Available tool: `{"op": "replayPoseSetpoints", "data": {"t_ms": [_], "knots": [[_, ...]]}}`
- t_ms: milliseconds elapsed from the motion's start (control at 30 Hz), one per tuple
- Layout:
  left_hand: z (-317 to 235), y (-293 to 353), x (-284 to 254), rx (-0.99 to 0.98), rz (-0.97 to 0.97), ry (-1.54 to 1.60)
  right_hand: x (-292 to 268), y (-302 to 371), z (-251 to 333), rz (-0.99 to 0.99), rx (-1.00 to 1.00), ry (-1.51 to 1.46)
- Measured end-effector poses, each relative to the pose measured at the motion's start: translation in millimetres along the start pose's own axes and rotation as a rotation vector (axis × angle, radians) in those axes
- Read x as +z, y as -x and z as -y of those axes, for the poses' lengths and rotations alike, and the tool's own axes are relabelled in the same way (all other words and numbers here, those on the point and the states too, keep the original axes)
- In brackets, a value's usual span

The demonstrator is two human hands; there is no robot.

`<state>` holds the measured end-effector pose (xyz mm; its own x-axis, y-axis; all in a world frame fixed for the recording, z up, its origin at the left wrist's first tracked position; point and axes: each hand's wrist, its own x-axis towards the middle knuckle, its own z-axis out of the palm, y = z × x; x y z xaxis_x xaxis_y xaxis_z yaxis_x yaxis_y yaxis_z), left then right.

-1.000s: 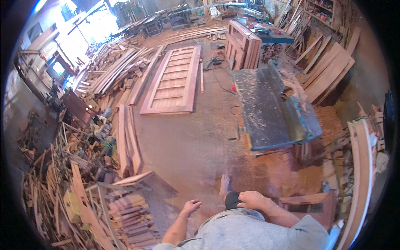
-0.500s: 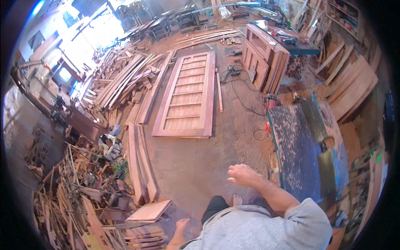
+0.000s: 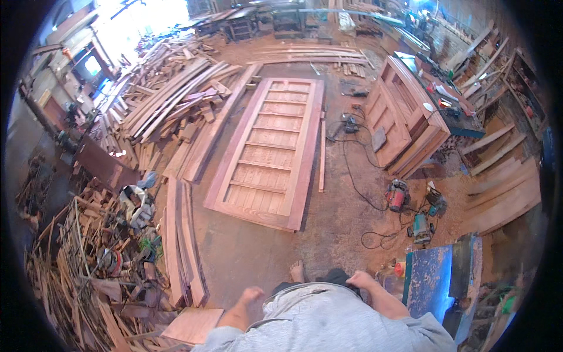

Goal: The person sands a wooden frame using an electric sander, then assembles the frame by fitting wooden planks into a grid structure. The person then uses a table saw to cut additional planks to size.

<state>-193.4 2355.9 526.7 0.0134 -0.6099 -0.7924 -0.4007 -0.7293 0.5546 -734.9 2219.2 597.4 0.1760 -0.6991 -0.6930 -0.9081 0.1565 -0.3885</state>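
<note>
At my left side, my left hand [image 3: 252, 294] is curled closed in the air, with nothing showing from it. My right hand [image 3: 362, 281] is also closed, its fingers right up against my dark trousers [image 3: 335, 276]; whether they grip the cloth is hidden. Ahead on the floor lies a wooden door [image 3: 271, 151], reddish frame outside, paler slats and crossbars inside. Both hands are well apart from it. One bare foot [image 3: 297, 271] shows in front of my body.
Planks [image 3: 183, 240] and scrap wood [image 3: 76, 264] lie at left. On the right stand stacked door panels [image 3: 404, 126], a red power tool [image 3: 397, 195], a green power tool [image 3: 421, 227] with trailing cords, and a blue-topped bench [image 3: 431, 276]. A thin strip [image 3: 322, 155] lies beside the door.
The view has turned and come nearer the door. My right hand has dropped from its raised place to my trousers. My left hand stays closed. Power tools at right now show fully.
</note>
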Motion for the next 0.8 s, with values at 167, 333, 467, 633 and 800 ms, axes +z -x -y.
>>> {"op": "replayPoseSetpoints", "data": {"t_ms": [167, 333, 467, 633, 800], "knots": [[-223.6, -122.8, -120.8, 0.163, -0.088, 0.21, -19.2, -46.2, -77.6, -0.45, 0.597, -1.163], [-415.4, -209.8, -136.1, 0.283, -0.156, 0.447, -43.3, -107.1, -113.6, -0.19, 0.627, -0.881], [-468.4, -268.9, -98.9, 0.12, -0.204, 0.07, -102.2, -189.6, -123.6, 0.008, 0.392, -0.776], [-466.3, -300.4, -46.3, -0.04, 0.115, -0.006, -269.1, -310.4, -104.6, -0.111, 0.207, -0.338], [-490.7, -342.4, -46.5, -0.17, 0.077, -0.14, -477.2, -391.5, -109.1, -0.437, 0.24, -1.013]]}}
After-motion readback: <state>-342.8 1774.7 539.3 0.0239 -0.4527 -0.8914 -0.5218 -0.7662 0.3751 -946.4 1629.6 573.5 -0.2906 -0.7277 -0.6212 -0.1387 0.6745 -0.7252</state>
